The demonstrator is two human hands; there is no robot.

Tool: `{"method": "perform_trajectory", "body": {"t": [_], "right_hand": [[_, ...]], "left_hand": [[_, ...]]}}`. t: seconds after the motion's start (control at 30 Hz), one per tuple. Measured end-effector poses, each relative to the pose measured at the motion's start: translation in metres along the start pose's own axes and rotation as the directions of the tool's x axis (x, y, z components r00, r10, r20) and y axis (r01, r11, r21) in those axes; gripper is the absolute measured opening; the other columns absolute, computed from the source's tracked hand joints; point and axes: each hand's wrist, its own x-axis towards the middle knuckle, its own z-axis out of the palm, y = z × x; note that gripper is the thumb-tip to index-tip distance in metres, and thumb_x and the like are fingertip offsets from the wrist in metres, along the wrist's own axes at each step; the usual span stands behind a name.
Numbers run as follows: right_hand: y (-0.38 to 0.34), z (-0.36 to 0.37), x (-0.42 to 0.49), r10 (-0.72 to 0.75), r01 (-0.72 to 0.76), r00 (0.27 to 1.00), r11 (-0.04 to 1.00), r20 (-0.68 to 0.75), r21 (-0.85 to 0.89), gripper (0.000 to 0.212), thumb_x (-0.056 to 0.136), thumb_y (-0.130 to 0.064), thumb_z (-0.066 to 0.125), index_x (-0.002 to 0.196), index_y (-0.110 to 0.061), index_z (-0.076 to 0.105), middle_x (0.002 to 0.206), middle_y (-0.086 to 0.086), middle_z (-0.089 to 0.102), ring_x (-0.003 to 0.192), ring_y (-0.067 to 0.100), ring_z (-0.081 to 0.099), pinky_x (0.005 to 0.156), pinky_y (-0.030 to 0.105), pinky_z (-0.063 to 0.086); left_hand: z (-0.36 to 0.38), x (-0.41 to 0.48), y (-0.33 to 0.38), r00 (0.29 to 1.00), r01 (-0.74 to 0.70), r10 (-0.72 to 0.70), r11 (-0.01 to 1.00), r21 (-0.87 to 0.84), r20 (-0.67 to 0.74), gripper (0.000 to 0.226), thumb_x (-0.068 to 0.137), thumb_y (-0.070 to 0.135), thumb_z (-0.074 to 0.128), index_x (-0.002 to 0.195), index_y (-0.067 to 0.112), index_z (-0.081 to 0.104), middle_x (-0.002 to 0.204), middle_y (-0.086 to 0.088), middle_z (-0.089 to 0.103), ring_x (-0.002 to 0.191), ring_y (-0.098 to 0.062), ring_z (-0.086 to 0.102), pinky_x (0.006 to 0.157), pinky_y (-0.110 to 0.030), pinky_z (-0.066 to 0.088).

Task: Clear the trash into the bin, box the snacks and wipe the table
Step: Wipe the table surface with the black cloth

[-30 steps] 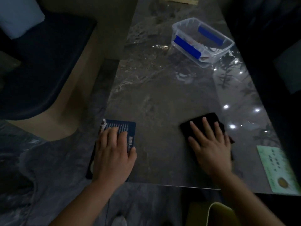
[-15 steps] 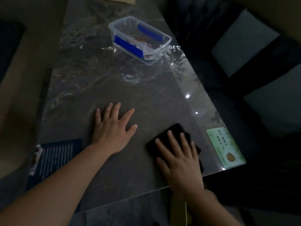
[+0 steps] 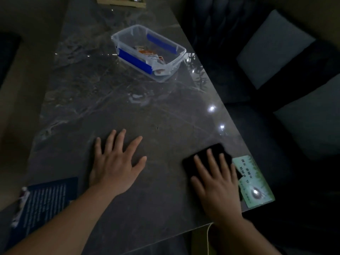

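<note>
My right hand point(image 3: 217, 184) presses flat on a black cloth point(image 3: 207, 153) near the table's front right corner, fingers spread over it. My left hand point(image 3: 116, 162) lies flat on the dark marble table point(image 3: 110, 100), fingers apart, holding nothing. A clear plastic box point(image 3: 149, 52) with blue clips stands farther back, with snack packets point(image 3: 156, 60) inside it.
A green card point(image 3: 255, 184) lies at the front right corner, touching the cloth. A dark blue card point(image 3: 46, 199) lies at the front left edge. A wooden tray edge point(image 3: 121, 1) shows at the far end. Dark sofa with grey cushions point(image 3: 272, 46) stands to the right.
My left hand left the blue card and now rests flat on the bare table. My right hand has slid the black cloth rightwards up against the green card.
</note>
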Motion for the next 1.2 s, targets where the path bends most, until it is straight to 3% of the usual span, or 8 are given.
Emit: {"method": "perform_trajectory", "body": {"t": [0.1, 0.27, 0.5, 0.73, 0.83, 0.97, 1.1, 1.2], "right_hand": [[0.031, -0.008, 0.012, -0.069, 0.072, 0.996, 0.996, 0.059, -0.050, 0.057, 0.093, -0.073, 0.001, 0.147, -0.060, -0.011, 0.164, -0.010, -0.017, 0.151, 0.022, -0.020, 0.123, 0.047, -0.007], [0.044, -0.023, 0.115, 0.373, -0.375, 0.927, 0.919, 0.039, 0.122, 0.064, 0.095, -0.068, 0.016, 0.155, -0.047, 0.004, 0.168, -0.002, -0.008, 0.153, 0.032, -0.008, 0.121, 0.057, -0.003], [0.003, -0.007, 0.010, -0.254, 0.253, 0.967, 0.967, 0.026, 0.014, 0.059, 0.094, -0.075, 0.008, 0.149, -0.059, -0.004, 0.165, -0.010, -0.013, 0.152, 0.025, -0.017, 0.122, 0.050, -0.006], [0.025, -0.027, 0.159, 0.258, -0.259, 0.966, 0.955, 0.021, 0.145, 0.064, 0.093, -0.072, 0.015, 0.153, -0.052, 0.002, 0.168, -0.003, -0.007, 0.152, 0.032, -0.010, 0.121, 0.059, -0.004], [-0.022, -0.016, 0.115, -0.056, 0.056, 0.998, 0.996, 0.001, 0.066, 0.062, 0.096, -0.070, 0.016, 0.152, -0.052, -0.003, 0.166, -0.004, -0.012, 0.152, 0.032, -0.014, 0.120, 0.057, -0.008], [-0.011, -0.012, 0.046, -0.499, 0.498, 0.866, 0.867, 0.036, 0.029, 0.055, 0.096, -0.072, 0.014, 0.148, -0.062, 0.000, 0.166, -0.012, -0.009, 0.152, 0.024, -0.017, 0.121, 0.051, -0.007], [0.031, -0.028, 0.154, -0.136, 0.136, 0.991, 0.991, -0.009, 0.013, 0.058, 0.089, -0.076, 0.004, 0.146, -0.064, -0.005, 0.166, -0.010, -0.011, 0.152, 0.025, -0.013, 0.123, 0.052, -0.004], [0.004, -0.035, 0.219, 0.159, -0.159, 0.987, 0.979, 0.005, 0.126, 0.063, 0.094, -0.070, 0.017, 0.153, -0.052, 0.006, 0.168, -0.003, -0.006, 0.153, 0.033, -0.007, 0.120, 0.060, -0.002]], "left_hand": [[-0.001, 0.000, 0.000, 1.000, 0.010, -0.010, 1.000, 0.010, 0.000, 0.072, 0.086, 0.074, 0.009, 0.151, 0.046, 0.019, 0.164, -0.006, 0.018, 0.151, -0.030, 0.010, 0.119, -0.060, 0.009], [0.000, -0.001, 0.001, 1.000, 0.011, -0.011, 1.000, 0.019, -0.017, 0.069, 0.087, 0.073, 0.018, 0.149, 0.044, 0.027, 0.161, -0.008, 0.025, 0.149, -0.031, 0.016, 0.119, -0.060, 0.012], [-0.004, -0.002, 0.001, 1.000, 0.018, -0.018, 1.000, 0.005, -0.005, 0.067, 0.087, 0.071, 0.025, 0.148, 0.043, 0.033, 0.160, -0.008, 0.030, 0.148, -0.030, 0.020, 0.118, -0.060, 0.014], [-0.006, -0.003, 0.002, 0.999, 0.031, -0.031, 0.999, -0.022, -0.025, 0.069, 0.086, 0.072, 0.027, 0.146, 0.039, 0.037, 0.160, -0.004, 0.031, 0.149, -0.025, 0.020, 0.120, -0.056, 0.014], [-0.007, -0.004, 0.002, 0.999, 0.032, -0.033, 0.999, -0.042, -0.029, 0.068, 0.086, 0.071, 0.028, 0.146, 0.040, 0.038, 0.160, -0.003, 0.030, 0.150, -0.024, 0.019, 0.121, -0.056, 0.014], [-0.006, -0.005, 0.000, 0.995, 0.095, -0.096, 0.995, -0.032, -0.036, 0.066, 0.087, 0.068, 0.030, 0.145, 0.040, 0.039, 0.159, -0.007, 0.031, 0.149, -0.028, 0.020, 0.120, -0.059, 0.015], [-0.005, -0.003, 0.000, 0.984, 0.177, -0.177, 0.984, -0.006, -0.035, 0.067, 0.087, 0.070, 0.025, 0.147, 0.041, 0.035, 0.160, -0.007, 0.030, 0.149, -0.030, 0.020, 0.120, -0.059, 0.015], [-0.005, -0.001, 0.000, 0.983, 0.184, -0.184, 0.983, -0.012, -0.028, 0.066, 0.086, 0.069, 0.028, 0.145, 0.041, 0.038, 0.158, -0.007, 0.033, 0.147, -0.031, 0.024, 0.119, -0.059, 0.018]]}}
